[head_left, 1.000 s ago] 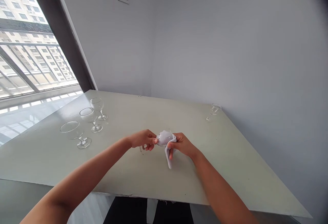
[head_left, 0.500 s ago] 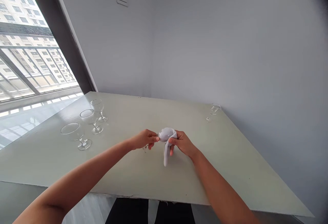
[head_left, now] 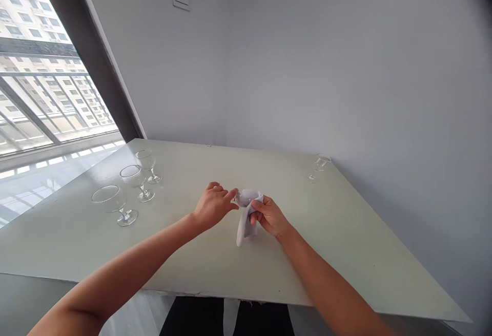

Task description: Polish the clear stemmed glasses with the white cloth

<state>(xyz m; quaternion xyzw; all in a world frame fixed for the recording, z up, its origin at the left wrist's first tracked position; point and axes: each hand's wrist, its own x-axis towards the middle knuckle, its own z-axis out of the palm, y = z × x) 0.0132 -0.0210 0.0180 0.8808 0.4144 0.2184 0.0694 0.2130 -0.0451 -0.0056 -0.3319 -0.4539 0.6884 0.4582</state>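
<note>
Over the middle of the table, a glass [head_left: 243,198] lies on its side in the air, with white cloth [head_left: 246,226] in and around its bowl. My right hand [head_left: 269,215] is wrapped round the cloth and the bowl end, and a flap of cloth hangs below. At the glass's left end is my left hand [head_left: 216,204], palm down, its thumb and forefinger apart near the stem end. Whether its fingertips touch the glass is hard to tell.
Three stemmed glasses stand in a row on the left of the table, the near one [head_left: 125,217], the middle one [head_left: 145,194] and the far one [head_left: 154,177]. Another glass [head_left: 322,163] stands at the back right corner. Walls meet behind the table [head_left: 346,259]; a window is at left.
My left hand has loosened its pinch, turned palm down and spread its fingers. The hanging cloth has swung left and widened. My right hand has shifted slightly left.
</note>
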